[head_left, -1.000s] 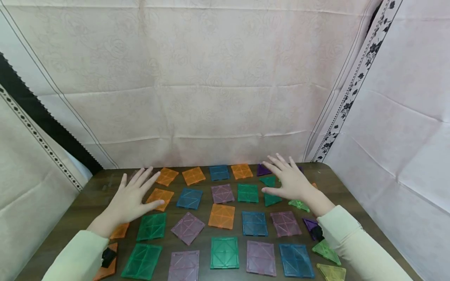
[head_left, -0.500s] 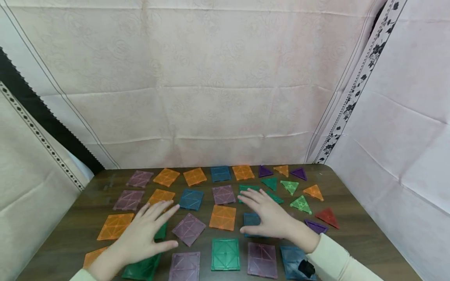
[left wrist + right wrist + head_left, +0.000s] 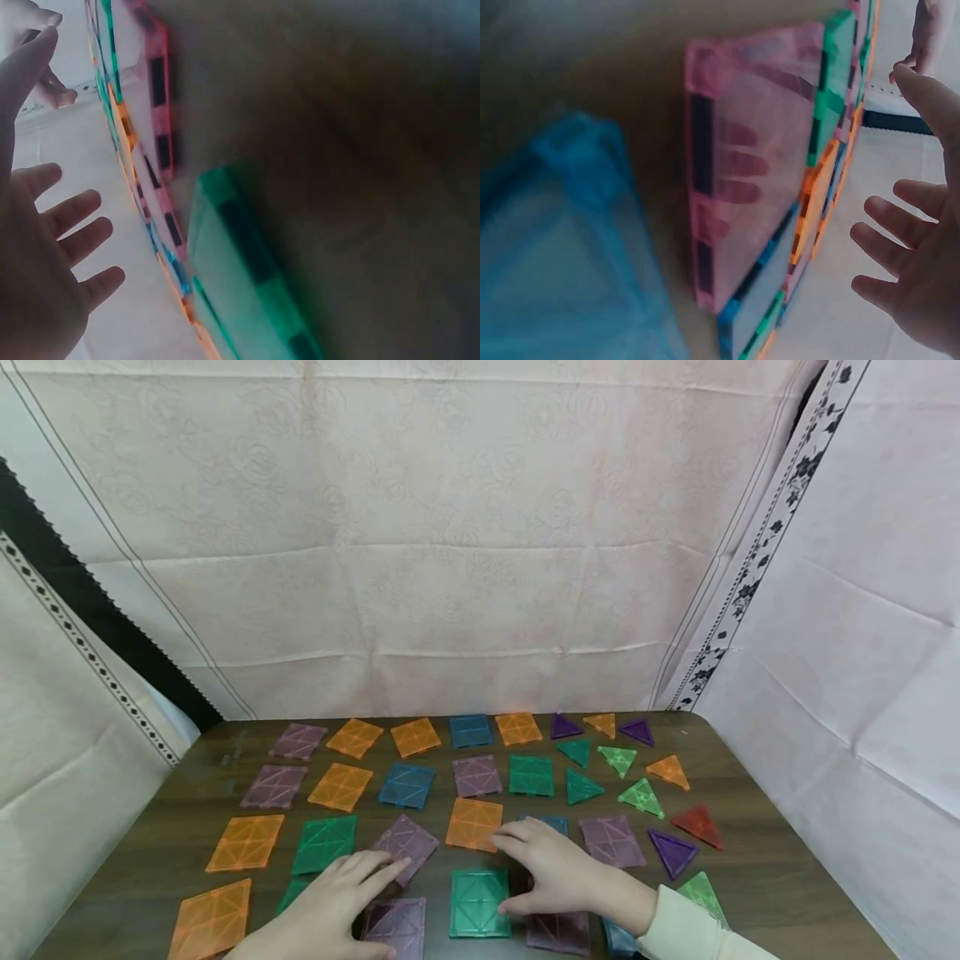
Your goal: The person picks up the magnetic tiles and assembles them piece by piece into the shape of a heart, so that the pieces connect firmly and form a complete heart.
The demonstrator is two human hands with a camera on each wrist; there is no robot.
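Translucent square magnetic tiles lie spread over a dark wooden table. My left hand point(image 3: 337, 906) is over the front row, fingers apart, overlapping a purple tile point(image 3: 399, 922) and a green tile point(image 3: 292, 893). In the left wrist view its fingers stand off a green tile point(image 3: 232, 262) and hold nothing. My right hand point(image 3: 551, 868) hovers beside the front green tile point(image 3: 480, 903), overlapping a purple tile point(image 3: 558, 935) and a blue tile point(image 3: 551, 822). In the right wrist view its spread fingers are reflected in a purple tile point(image 3: 750, 195).
Orange tiles point(image 3: 243, 843) and other squares stretch across the left and back. Small triangle tiles, among them a red triangle point(image 3: 699, 825) and a purple triangle point(image 3: 673, 852), lie at the right. A pale cloth point(image 3: 480, 568) hangs behind the table point(image 3: 787, 877).
Both hands have come back from the far rows to the front of the table and closer together. The tiles at the back and right are uncovered and look unmoved.
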